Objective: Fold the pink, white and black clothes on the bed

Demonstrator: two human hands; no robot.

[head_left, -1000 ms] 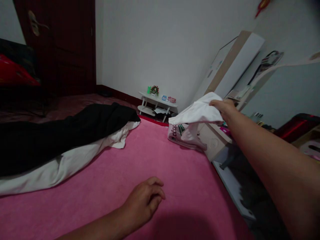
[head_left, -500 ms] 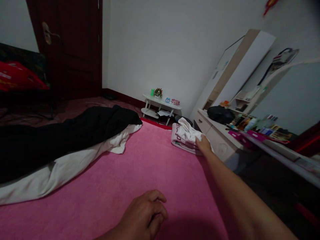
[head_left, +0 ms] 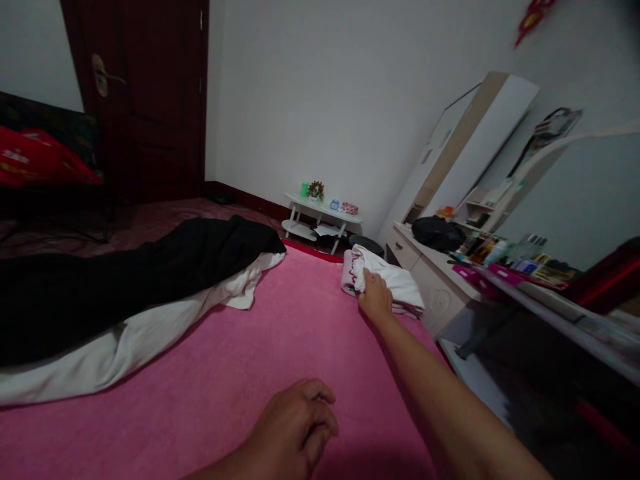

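Note:
My right hand (head_left: 376, 298) reaches out to the far right corner of the pink bedspread (head_left: 240, 373). Its fingers are closed on the left edge of a white garment (head_left: 397, 277), which lies over a folded pale cloth with dark lettering (head_left: 349, 270). The fingertips are partly hidden against the fabric. Close to me, my left hand (head_left: 300, 423) rests over the bedspread, fingers loosely curled and a little apart, holding nothing. On the left a long black garment (head_left: 150, 277) is spread out, with a white cloth (head_left: 165, 337) showing from under its near side.
A dressing table (head_left: 425, 267) with bottles and a black bag (head_left: 439, 233) stands along the right side of the bed. Beyond the bed's far edge is a small white table (head_left: 325, 211) with ornaments. A red bag (head_left: 45, 160) lies at the left, near a dark door (head_left: 145, 100).
My right hand has moved left across the white garment, from its right part to its left edge. The garment now lies flatter over the folded cloth. My left hand has barely moved.

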